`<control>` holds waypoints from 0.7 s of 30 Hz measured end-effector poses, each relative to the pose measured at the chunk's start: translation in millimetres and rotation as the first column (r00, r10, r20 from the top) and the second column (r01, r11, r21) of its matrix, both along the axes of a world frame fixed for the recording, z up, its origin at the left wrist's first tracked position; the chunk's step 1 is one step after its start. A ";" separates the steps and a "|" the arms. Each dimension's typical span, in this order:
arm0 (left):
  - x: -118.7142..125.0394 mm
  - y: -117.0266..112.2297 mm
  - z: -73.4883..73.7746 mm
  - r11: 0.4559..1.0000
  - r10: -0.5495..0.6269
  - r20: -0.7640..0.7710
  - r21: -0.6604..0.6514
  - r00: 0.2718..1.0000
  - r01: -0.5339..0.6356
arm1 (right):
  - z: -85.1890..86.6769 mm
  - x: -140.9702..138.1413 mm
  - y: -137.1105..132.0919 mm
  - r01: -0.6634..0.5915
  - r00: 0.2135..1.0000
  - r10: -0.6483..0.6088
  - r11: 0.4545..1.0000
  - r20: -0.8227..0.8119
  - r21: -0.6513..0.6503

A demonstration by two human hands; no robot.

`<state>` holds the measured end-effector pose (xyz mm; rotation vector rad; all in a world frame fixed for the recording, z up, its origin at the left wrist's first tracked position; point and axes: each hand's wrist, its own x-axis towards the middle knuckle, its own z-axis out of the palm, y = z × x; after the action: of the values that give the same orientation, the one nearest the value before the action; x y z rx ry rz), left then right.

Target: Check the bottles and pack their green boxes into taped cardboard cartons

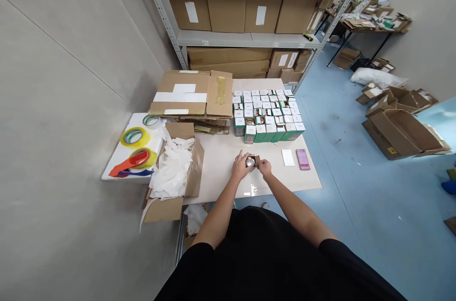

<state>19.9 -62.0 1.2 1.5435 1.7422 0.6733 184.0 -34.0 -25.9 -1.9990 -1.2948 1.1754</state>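
My left hand (241,166) and my right hand (264,167) meet over the white table (221,168) near its front edge. Between them is a small shiny metal piece (250,162) with a small brown box flap (256,158) behind it. My left hand is curled around the metal piece. My right hand pinches the brown box beside it. Just beyond stands a block of several small green-and-white boxes (268,116).
An open carton of white plastic bags (174,168) sits left of my hands. Tape rolls (134,137) and a red tape cutter (124,166) lie far left. Flattened cardboard (192,94) is stacked behind. A white card (288,157) and pink item (302,159) lie right. Shelving with cartons (245,11) stands behind.
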 end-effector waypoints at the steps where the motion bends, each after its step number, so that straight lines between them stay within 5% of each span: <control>1: -3.2 -0.9 -2.6 0.995 0.102 0.037 0.014 0.994 -0.103 | 0.3 -0.8 -0.1 0.009 1.000 -0.009 1.000 -0.019 -0.007; 3: -9.7 -1.4 -8.8 0.945 0.325 0.115 -0.053 0.939 -0.321 | 0.7 -2.3 -0.6 0.032 0.997 -0.033 0.999 -0.065 -0.025; 5: -14.1 -0.3 -15.4 0.899 0.433 0.181 -0.166 0.883 -0.406 | 1.0 -3.6 -1.8 0.044 0.994 -0.047 0.998 -0.099 -0.036; 11: -3.3 4.7 -30.5 0.937 0.333 0.295 -0.211 0.896 -0.279 | 2.7 -5.8 -8.1 -0.007 0.976 -0.002 0.999 -0.216 -0.041; 15: 1.5 7.2 -38.5 0.891 0.406 0.226 -0.313 0.885 -0.329 | 6.7 -2.9 -9.9 -0.231 0.971 0.230 0.973 -0.061 -0.006; 21: -7.9 20.9 -40.4 0.883 0.328 0.275 -0.430 0.904 -0.190 | 11.8 5.6 -8.4 -0.425 0.902 0.426 0.905 0.066 -0.033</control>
<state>12.1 -41.1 -39.2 0.8636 1.7033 0.6287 189.7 -42.4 -14.0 -1.8338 -1.8315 1.3149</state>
